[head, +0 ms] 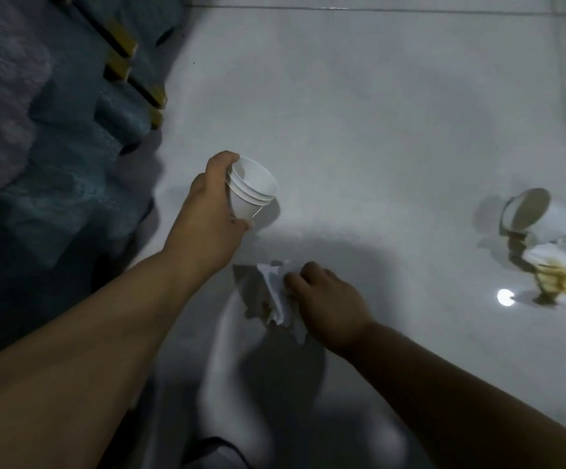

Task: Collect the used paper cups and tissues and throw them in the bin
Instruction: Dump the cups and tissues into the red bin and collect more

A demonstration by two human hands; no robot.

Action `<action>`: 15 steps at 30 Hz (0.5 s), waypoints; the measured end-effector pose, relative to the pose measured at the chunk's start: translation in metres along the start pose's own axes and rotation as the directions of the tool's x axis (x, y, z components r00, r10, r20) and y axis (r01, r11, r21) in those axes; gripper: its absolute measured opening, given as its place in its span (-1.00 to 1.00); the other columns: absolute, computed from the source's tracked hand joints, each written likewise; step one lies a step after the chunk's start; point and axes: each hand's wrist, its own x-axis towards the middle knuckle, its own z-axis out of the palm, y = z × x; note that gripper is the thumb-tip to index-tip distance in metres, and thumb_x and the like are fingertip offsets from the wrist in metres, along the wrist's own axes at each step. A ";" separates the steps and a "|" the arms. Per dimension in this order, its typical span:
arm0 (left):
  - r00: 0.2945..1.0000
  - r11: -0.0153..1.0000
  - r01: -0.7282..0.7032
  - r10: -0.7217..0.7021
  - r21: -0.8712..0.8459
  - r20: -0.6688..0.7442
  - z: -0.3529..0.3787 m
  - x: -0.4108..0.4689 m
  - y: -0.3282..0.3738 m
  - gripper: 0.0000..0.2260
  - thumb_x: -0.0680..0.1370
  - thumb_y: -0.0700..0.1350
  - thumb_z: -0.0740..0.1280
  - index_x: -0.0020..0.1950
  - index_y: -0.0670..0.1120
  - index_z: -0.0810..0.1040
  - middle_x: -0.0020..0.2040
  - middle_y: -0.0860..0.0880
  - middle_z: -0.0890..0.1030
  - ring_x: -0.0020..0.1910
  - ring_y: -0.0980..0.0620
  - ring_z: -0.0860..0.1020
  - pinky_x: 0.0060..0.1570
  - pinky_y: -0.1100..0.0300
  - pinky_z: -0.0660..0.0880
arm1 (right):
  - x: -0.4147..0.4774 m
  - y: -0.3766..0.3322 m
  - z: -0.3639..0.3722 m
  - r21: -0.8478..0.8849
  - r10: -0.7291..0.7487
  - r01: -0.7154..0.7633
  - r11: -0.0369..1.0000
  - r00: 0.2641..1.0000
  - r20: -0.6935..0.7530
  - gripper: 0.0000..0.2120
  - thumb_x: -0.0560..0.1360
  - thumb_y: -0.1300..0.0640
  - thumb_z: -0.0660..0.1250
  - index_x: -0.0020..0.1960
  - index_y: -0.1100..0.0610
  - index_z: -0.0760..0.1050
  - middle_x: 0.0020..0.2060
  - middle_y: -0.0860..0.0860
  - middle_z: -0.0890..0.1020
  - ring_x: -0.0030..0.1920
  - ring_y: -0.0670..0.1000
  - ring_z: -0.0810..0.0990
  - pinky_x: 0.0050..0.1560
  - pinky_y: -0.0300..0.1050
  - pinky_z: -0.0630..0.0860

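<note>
Pinching a crumpled tissue [273, 296] by its right edge, the right hand [330, 301] was nearest, fingers curled, low over the floor [393, 130]. The tissue's long axis ran away from the person. Beyond, to the left, the left hand [214, 204] gripped stacked cups [252, 187], mouths tilted rightward. Farthest, well right, lay a tipped cup [545, 221] touching a stained tissue [558, 265], nearer the right hand.

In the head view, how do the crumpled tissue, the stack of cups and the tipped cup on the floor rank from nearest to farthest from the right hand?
1. The crumpled tissue, held by the right hand itself.
2. The stack of cups, up and to the left, gripped by the left hand.
3. The tipped cup, far off to the right, lying on its side.
</note>
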 end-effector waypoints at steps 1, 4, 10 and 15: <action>1.000 1.000 -0.012 0.012 -0.005 0.000 0.004 -0.001 0.008 -0.24 0.38 -0.27 0.51 0.41 0.10 0.17 0.28 -0.06 0.44 0.22 -0.01 0.44 0.17 0.16 0.42 | -0.011 0.014 -0.007 0.003 0.044 -0.044 0.999 0.999 0.025 -0.55 0.52 0.04 0.30 0.38 0.07 0.34 0.18 0.15 0.42 0.10 0.19 0.49 -0.05 -0.08 0.45; 0.998 0.998 -0.050 0.050 -0.031 0.023 0.021 -0.004 0.034 -0.25 0.39 -0.26 0.51 0.41 0.08 0.18 0.28 -0.05 0.45 0.21 -0.03 0.45 0.19 0.12 0.44 | -0.041 0.049 -0.026 0.147 0.167 -0.150 0.978 0.980 -0.105 -0.62 0.51 0.11 0.32 0.32 0.06 0.46 0.25 0.17 0.40 0.15 0.22 0.50 0.09 -0.05 0.47; 0.989 0.992 -0.127 0.127 -0.003 0.072 0.060 -0.009 0.087 -0.24 0.38 -0.23 0.52 0.43 0.08 0.17 0.27 -0.08 0.45 0.19 -0.06 0.45 0.12 0.17 0.36 | -0.097 0.119 -0.056 0.232 0.449 -0.396 0.888 0.855 -0.260 -0.77 0.53 0.10 0.27 0.08 0.21 0.57 0.11 0.16 0.47 0.06 0.17 0.50 0.04 -0.11 0.41; 0.969 0.980 -0.198 0.193 0.015 0.155 0.088 -0.015 0.132 -0.25 0.40 -0.19 0.51 0.42 0.11 0.15 0.23 -0.08 0.45 0.14 -0.08 0.47 0.09 0.14 0.37 | -0.135 0.159 -0.081 0.193 0.593 -0.564 0.803 0.722 -0.357 -0.52 0.41 -0.15 0.42 0.10 0.20 0.45 0.09 0.12 0.41 0.07 0.11 0.41 0.13 -0.07 0.37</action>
